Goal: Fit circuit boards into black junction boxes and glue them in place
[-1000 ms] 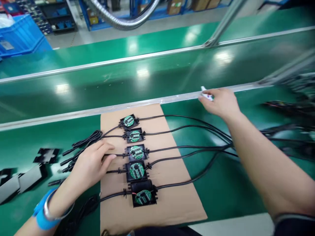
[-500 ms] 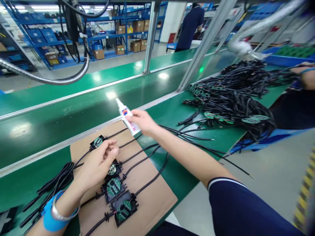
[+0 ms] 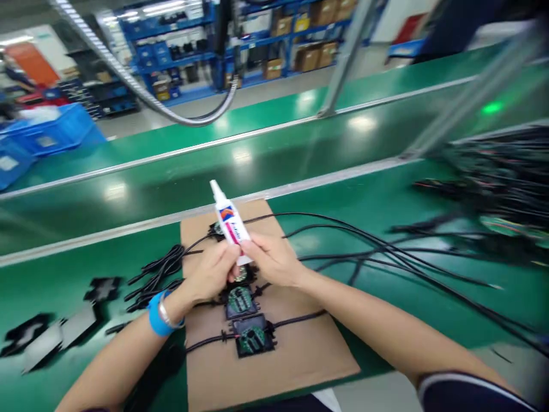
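Grey-topped parts lie at far left on the green bench, set aside, it seems, within easy reach. Next, coiled black cables rest beside the cardboard sheet, perhaps bundled against tangling. The left hand pinches the lower end of a white tube, raised over the sheet with its nozzle pointing away from the body. Beneath it, circuit boards in black casings form a column, likely so leads exit sideways. The right hand's grip closes on the same end, apparently for steadiness. Farther right lies a blurred cable heap.
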`<state>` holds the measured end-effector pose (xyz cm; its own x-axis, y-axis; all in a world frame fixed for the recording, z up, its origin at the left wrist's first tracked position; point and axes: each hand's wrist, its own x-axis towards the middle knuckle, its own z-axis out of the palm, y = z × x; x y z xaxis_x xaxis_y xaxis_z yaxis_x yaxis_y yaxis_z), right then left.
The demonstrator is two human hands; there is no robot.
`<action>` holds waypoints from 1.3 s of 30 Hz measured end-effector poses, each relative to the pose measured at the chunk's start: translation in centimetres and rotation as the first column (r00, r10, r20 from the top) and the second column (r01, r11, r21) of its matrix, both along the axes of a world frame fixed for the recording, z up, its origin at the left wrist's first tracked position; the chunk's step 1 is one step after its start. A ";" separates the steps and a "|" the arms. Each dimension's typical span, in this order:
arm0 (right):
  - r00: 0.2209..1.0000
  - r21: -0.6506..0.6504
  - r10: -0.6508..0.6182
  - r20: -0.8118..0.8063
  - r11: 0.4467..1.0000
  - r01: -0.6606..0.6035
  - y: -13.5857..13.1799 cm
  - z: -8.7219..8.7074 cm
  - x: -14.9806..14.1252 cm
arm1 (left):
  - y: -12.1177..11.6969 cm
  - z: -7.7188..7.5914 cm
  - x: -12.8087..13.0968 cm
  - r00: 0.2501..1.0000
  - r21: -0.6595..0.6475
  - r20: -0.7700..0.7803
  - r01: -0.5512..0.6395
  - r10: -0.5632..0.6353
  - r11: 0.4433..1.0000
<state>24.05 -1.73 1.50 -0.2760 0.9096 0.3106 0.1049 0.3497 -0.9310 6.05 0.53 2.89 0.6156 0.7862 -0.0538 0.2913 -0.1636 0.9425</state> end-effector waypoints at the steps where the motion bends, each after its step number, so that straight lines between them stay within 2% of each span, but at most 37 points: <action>1: 1.000 -0.001 -0.014 -0.004 1.000 0.014 0.0 -0.4 -0.1 | -0.1 -0.2 0.0 1.000 0.033 -0.007 -0.019 0.019 0.999; 3: 0.999 0.012 -0.047 0.002 0.999 0.047 0.2 -0.9 -0.2 | -0.3 -0.5 -0.1 0.999 0.076 -0.034 -0.020 0.022 0.997; 5: 0.998 0.026 -0.062 0.016 0.998 0.062 0.1 -1.2 -0.3 | -0.5 -0.7 -0.2 0.999 0.026 -0.033 0.015 -0.014 1.000; 7: 1.000 0.010 -0.020 -0.015 1.000 0.020 0.0 -1.3 -0.5 | -0.8 -0.8 -0.3 1.000 -0.028 -0.019 0.025 -0.025 0.999; 10: 0.996 -0.040 0.033 -0.078 0.999 -0.036 -0.3 -1.7 -0.9 | -1.1 -0.7 -0.5 0.998 0.006 -0.048 0.046 -0.045 0.999; 12: 0.998 -0.042 0.036 -0.060 0.998 -0.039 -0.3 -2.1 -1.1 | -1.1 -0.7 -0.7 0.994 0.003 -0.064 0.089 -0.089 0.996; 14: 1.000 0.014 -0.001 0.022 1.000 0.001 -0.2 -2.3 -1.0 | -1.1 -0.8 -0.9 0.993 -0.043 -0.058 0.101 -0.104 0.994; 16: 0.985 0.166 -0.063 0.158 0.985 0.036 0.0 -2.1 -0.4 | -1.1 -1.0 -1.1 0.996 -0.074 -0.049 0.071 -0.075 0.995; 17: 0.966 0.296 -0.128 0.226 0.953 0.057 0.0 -1.8 0.0 | -1.2 -1.1 -1.2 0.998 -0.076 -0.049 0.043 -0.047 0.996; 18: 0.936 0.449 -0.216 0.277 0.890 0.072 0.0 -1.4 0.4 | -1.3 -1.2 -1.3 0.998 -0.074 -0.053 0.012 -0.016 0.997; 20: 0.856 0.712 -0.384 0.346 0.702 0.026 0.0 -0.4 1.2 | -1.6 -1.0 -1.2 0.997 -0.073 -0.072 -0.026 0.021 0.997; 21: 0.818 0.783 -0.426 0.387 0.620 -0.047 0.0 0.2 1.4 | -1.9 -0.8 -1.1 0.996 -0.068 -0.088 -0.037 0.031 0.997; 22: 0.786 0.809 -0.426 0.447 0.567 -0.153 0.1 0.6 1.5 | -2.1 -0.5 -1.0 0.994 -0.060 -0.102 -0.043 0.037 0.997; 23: 0.761 0.797 -0.386 0.521 0.538 -0.274 0.3 1.0 1.5 | -2.3 -0.1 -0.8 0.993 -0.055 -0.110 -0.037 0.031 0.998; 25: 0.730 0.721 -0.241 0.640 0.517 -0.461 1.2 1.7 1.2 | -2.5 0.6 -0.9 0.996 -0.069 -0.083 0.012 -0.018 0.998; 26: 0.737 0.687 -0.166 0.655 0.538 -0.489 2.0 2.0 1.1 | -2.4 0.9 -1.0 0.998 -0.075 -0.048 0.043 -0.046 0.996; 27: 0.767 0.651 -0.096 0.634 0.601 -0.463 2.9 2.3 0.9 | -2.2 0.9 -1.2 0.998 -0.067 -0.011 0.068 -0.069 0.995; 28: 0.829 0.607 -0.033 0.558 0.698 -0.380 4.1 2.7 0.6 | -2.0 0.8 -1.5 0.997 -0.023 0.007 0.083 -0.082 0.996; 30: 0.972 0.426 0.036 0.233 0.895 -0.135 6.6 3.3 -0.1 | -1.4 0.0 -2.0 0.997 0.185 -0.052 0.059 -0.050 0.981; 31: 0.999 0.305 0.038 0.027 0.951 -0.044 7.9 3.5 -0.7 | -1.1 -0.6 -2.1 0.991 0.318 -0.133 0.053 -0.011 0.947; 33: 0.955 0.102 0.041 -0.293 0.995 -0.012 10.2 3.5 -2.1 | -0.8 -2.0 -2.1 0.943 0.526 -0.323 0.114 0.074 0.843; 34: 0.925 0.042 0.057 -0.375 0.998 -0.044 11.1 3.2 -2.8 | -0.8 -2.6 -2.0 0.909 0.579 -0.402 0.160 0.109 0.799; 36: 0.905 -0.042 0.084 -0.418 0.993 -0.112 12.2 2.2 -4.1 | -0.9 -3.5 -1.7 0.855 0.613 -0.499 0.230 0.144 0.756; 39: 0.926 -0.118 0.084 -0.369 0.984 -0.136 12.6 0.5 -5.1 | -1.2 -3.9 -1.4 0.824 0.626 -0.541 0.260 0.169 0.735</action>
